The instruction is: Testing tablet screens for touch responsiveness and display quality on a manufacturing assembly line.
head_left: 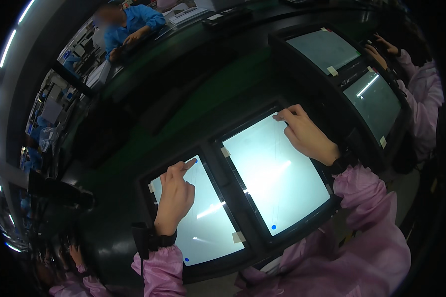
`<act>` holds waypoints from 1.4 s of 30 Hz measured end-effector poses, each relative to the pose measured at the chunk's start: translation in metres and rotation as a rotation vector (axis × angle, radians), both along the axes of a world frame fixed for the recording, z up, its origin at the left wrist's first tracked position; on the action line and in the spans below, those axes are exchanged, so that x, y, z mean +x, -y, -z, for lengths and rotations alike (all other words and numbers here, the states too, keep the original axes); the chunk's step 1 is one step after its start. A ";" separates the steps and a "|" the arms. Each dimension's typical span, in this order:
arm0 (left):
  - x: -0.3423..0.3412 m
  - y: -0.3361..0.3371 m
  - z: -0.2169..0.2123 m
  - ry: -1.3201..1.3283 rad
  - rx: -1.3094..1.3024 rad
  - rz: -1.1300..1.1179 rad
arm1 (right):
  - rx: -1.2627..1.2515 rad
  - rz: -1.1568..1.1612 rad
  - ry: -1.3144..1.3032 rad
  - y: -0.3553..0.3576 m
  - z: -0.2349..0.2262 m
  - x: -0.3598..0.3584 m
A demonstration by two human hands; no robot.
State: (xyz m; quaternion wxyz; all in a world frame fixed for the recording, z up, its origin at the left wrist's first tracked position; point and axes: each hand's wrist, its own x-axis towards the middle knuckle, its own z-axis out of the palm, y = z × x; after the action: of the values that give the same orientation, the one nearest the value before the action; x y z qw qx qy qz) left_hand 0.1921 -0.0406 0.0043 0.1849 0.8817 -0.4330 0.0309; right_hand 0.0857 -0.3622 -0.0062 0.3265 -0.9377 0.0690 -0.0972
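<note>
Two lit tablet-like screens lie side by side in black frames before me. On the left screen (210,240), my left hand (176,195) points with its index finger stretched to a blue dot (195,160) near the upper right corner. Another blue dot (187,260) shows at that screen's lower end. Over the upper right corner of the right screen (262,173), my right hand (305,133) has its index fingertip at the glass, the other fingers bent. A blue dot (274,227) sits near this screen's lower left corner. Neither hand shows anything held.
Cream tape pieces (238,237) mark the screen edges. To the right stand two more framed screens (374,101), dimmer, with a co-worker's hands (381,52) beside them. Across the dark bench sits a person in blue (134,24). Another person's hand (76,255) appears at lower left.
</note>
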 end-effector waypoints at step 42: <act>-0.165 -0.105 -0.019 -0.185 0.105 -0.233 | -0.124 -0.445 0.007 -0.105 -0.001 -0.150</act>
State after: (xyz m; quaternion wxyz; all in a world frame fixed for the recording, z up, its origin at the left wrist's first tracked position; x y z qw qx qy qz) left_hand 0.0271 0.0642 0.0233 0.1728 0.9334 -0.3100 -0.0521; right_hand -0.0646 -0.2568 -0.0048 0.2818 -0.9477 -0.1469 -0.0302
